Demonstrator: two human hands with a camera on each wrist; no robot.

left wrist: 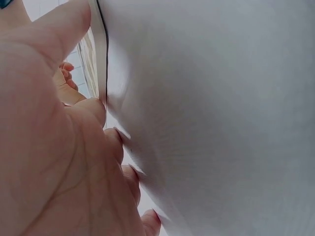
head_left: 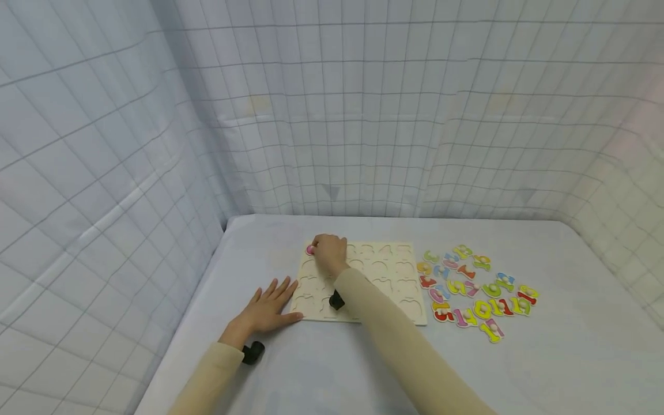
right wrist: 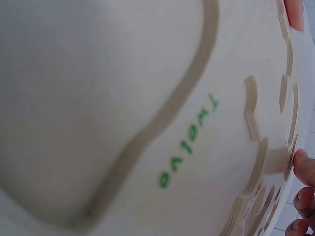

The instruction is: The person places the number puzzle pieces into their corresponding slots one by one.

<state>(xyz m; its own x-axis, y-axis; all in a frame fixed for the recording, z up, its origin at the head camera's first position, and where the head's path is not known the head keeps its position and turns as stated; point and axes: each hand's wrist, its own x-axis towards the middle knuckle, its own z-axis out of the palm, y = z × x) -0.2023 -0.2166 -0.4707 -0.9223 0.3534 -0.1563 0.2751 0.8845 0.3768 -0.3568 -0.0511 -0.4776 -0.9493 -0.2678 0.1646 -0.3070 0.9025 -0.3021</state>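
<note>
A cream puzzle board (head_left: 382, 283) with number-shaped recesses lies on the white table. My right hand (head_left: 329, 252) reaches across it to the far left corner, fingers curled at a pink puzzle piece (head_left: 310, 249) that they seem to pinch; the hand partly hides it. In the right wrist view, that hand's fingers (right wrist: 304, 169) show at the right edge, past recesses and a green word written on the board. My left hand (head_left: 267, 308) rests flat on the table at the board's near left corner, fingers spread. The left wrist view shows its thumb against the board's edge (left wrist: 100, 49).
Loose colourful number pieces (head_left: 482, 310) with knobs lie scattered right of the board, some close to its right edge. White grid-patterned cloth (head_left: 332, 115) hangs behind the table and at both sides. A small black device (head_left: 253, 353) sits at the left wrist.
</note>
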